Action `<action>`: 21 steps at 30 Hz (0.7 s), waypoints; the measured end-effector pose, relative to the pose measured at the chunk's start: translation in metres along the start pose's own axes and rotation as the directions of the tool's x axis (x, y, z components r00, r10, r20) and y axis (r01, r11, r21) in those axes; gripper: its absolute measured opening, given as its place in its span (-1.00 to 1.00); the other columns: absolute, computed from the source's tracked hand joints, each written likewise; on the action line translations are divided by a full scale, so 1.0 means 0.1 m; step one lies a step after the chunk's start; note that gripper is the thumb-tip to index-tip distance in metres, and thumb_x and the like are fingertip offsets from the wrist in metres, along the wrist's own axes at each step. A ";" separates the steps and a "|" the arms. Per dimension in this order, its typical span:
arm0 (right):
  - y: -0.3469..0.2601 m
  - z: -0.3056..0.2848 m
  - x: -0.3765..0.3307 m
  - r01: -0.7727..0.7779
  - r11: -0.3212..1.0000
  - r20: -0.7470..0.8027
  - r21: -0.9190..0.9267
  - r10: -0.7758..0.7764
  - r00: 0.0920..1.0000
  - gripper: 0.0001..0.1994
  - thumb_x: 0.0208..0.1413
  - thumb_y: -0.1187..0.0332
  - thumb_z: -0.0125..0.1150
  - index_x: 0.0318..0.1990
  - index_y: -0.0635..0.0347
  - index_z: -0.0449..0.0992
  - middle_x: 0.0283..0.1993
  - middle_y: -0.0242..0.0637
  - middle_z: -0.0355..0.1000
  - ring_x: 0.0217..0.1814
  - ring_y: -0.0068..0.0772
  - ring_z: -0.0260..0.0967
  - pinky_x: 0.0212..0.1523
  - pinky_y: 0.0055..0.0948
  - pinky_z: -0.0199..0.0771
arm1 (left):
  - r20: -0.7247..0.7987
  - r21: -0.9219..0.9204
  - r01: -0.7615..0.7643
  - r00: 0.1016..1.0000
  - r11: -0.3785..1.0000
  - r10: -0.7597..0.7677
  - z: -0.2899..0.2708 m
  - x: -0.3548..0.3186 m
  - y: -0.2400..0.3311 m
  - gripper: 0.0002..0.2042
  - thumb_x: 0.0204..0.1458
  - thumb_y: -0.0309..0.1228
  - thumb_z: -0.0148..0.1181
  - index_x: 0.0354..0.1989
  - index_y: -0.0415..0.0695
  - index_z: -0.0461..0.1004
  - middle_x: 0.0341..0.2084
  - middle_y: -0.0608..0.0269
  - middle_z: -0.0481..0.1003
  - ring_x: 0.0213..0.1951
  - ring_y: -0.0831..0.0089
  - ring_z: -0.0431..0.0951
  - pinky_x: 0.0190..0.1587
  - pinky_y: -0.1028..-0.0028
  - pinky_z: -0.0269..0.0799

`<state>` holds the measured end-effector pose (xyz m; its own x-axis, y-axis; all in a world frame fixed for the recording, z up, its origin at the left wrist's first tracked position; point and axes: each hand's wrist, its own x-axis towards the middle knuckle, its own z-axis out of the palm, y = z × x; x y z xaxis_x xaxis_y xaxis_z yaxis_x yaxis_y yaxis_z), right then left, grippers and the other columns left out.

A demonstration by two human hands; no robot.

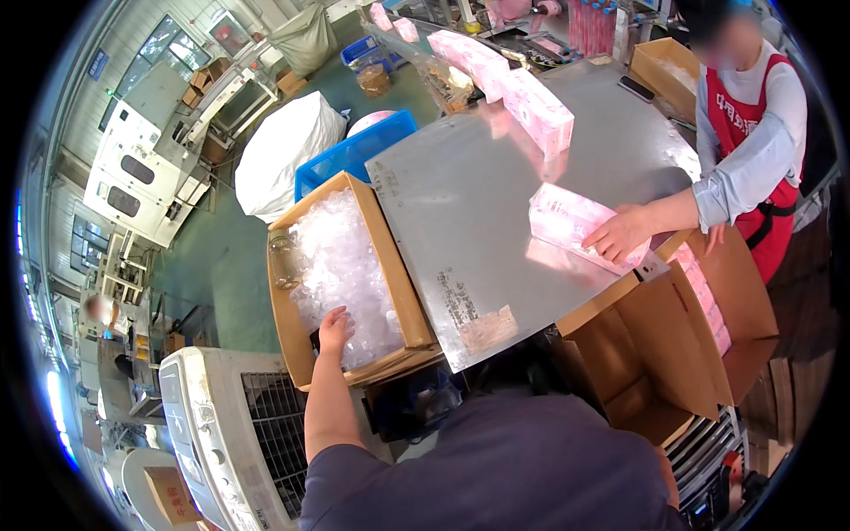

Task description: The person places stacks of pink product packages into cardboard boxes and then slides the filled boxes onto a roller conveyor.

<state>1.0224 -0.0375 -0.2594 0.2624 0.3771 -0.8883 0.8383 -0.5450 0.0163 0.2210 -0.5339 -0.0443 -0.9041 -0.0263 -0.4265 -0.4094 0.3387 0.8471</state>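
My left hand (335, 331) reaches over the near part of an open cardboard box (413, 311) filled with clear plastic pieces (347, 265). Its fingers look curled at the surface of the pieces; whatever they hold is too small or hidden to make out. My right hand is out of sight; just a strip of that arm (668, 478) shows beside my dark shirt. Across the metal table (443, 212), a co-worker in a red apron (742, 106) lays a hand (620, 234) on a pink printed pack (567, 215) at the table's right edge.
Pink packs (536, 111) stand in a row toward the far machine. On the right, an open carton (637, 354) adjoins another holding pink packs (704, 288). A blue crate (354, 155) and white sack (288, 150) lie beyond my box. A white cooler-like unit (221, 425) stands left of me.
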 end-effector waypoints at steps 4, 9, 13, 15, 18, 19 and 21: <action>-0.13 -0.06 -0.32 0.055 0.998 -0.005 0.011 -0.055 0.998 -0.50 0.10 -0.05 0.09 -0.01 0.19 0.46 -0.46 0.06 0.47 -0.57 -0.07 0.44 -0.57 -0.09 0.45 | 0.098 -0.442 0.092 0.994 0.892 -0.054 -0.10 -0.20 0.05 -0.65 0.25 -0.37 -0.04 0.22 0.03 0.32 0.05 0.14 0.43 0.03 0.15 0.47 0.09 0.10 0.37; -0.21 -0.03 -0.43 0.059 0.998 -0.018 -0.002 -0.059 0.998 -0.49 0.11 -0.08 0.06 -0.02 0.19 0.46 -0.48 0.03 0.45 -0.59 -0.10 0.42 -0.60 -0.10 0.42 | 0.238 -0.636 0.144 0.971 0.758 0.015 -0.10 -0.34 0.04 -0.61 0.24 -0.26 0.02 0.25 0.09 0.27 0.08 0.17 0.41 0.13 0.12 0.40 0.19 0.02 0.28; -0.26 -0.03 -0.43 0.066 0.998 -0.021 -0.019 -0.066 0.998 -0.47 0.12 -0.11 0.03 -0.03 0.19 0.46 -0.49 0.00 0.44 -0.60 -0.11 0.41 -0.62 -0.11 0.41 | 0.296 -0.681 0.133 0.950 0.720 0.105 -0.03 -0.37 -0.06 -0.59 0.22 -0.27 0.06 0.25 0.11 0.27 0.06 0.27 0.43 0.10 0.16 0.43 0.15 0.08 0.34; -0.26 -0.02 -0.43 0.073 0.997 -0.025 -0.013 -0.074 0.997 -0.46 0.12 -0.13 0.02 -0.03 0.18 0.47 -0.50 -0.01 0.43 -0.61 -0.12 0.40 -0.63 -0.11 0.40 | 0.300 -0.676 0.128 0.947 0.725 0.112 0.06 -0.36 -0.06 -0.59 0.21 -0.28 0.08 0.24 0.11 0.28 0.05 0.31 0.43 0.08 0.18 0.45 0.13 0.12 0.38; -0.22 0.01 -0.46 0.084 0.996 -0.032 0.009 -0.083 0.996 -0.45 0.13 -0.15 0.00 -0.04 0.18 0.47 -0.51 -0.03 0.42 -0.62 -0.14 0.39 -0.65 -0.12 0.38 | 0.308 -0.686 0.129 0.943 0.716 0.126 0.22 -0.35 0.04 -0.60 0.22 -0.38 0.10 0.23 0.12 0.29 0.03 0.30 0.45 0.07 0.23 0.48 0.06 0.17 0.47; -0.22 0.03 -0.46 0.087 0.996 -0.033 0.018 -0.086 0.996 -0.44 0.13 -0.16 -0.01 -0.04 0.18 0.47 -0.52 -0.03 0.42 -0.62 -0.14 0.39 -0.65 -0.12 0.38 | 0.309 -0.683 0.127 0.942 0.719 0.127 0.30 -0.37 0.10 -0.61 0.22 -0.40 0.09 0.22 0.12 0.29 0.03 0.30 0.45 0.07 0.24 0.48 0.05 0.17 0.49; -0.20 0.07 -0.51 0.085 0.995 -0.031 0.045 -0.084 0.996 -0.43 0.13 -0.17 -0.02 -0.04 0.18 0.47 -0.53 -0.04 0.41 -0.62 -0.15 0.38 -0.66 -0.13 0.37 | 0.395 -0.660 0.146 0.902 0.737 0.174 0.58 -0.47 0.32 -0.61 0.22 -0.44 0.09 0.21 0.11 0.30 0.01 0.30 0.47 0.05 0.24 0.50 0.04 0.18 0.50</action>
<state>0.9894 -0.0511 -0.2180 0.2057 0.4448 -0.8717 0.8351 -0.5441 -0.0805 0.2575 -0.4671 -0.0161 -0.8387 0.4068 -0.3622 -0.5148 -0.3749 0.7710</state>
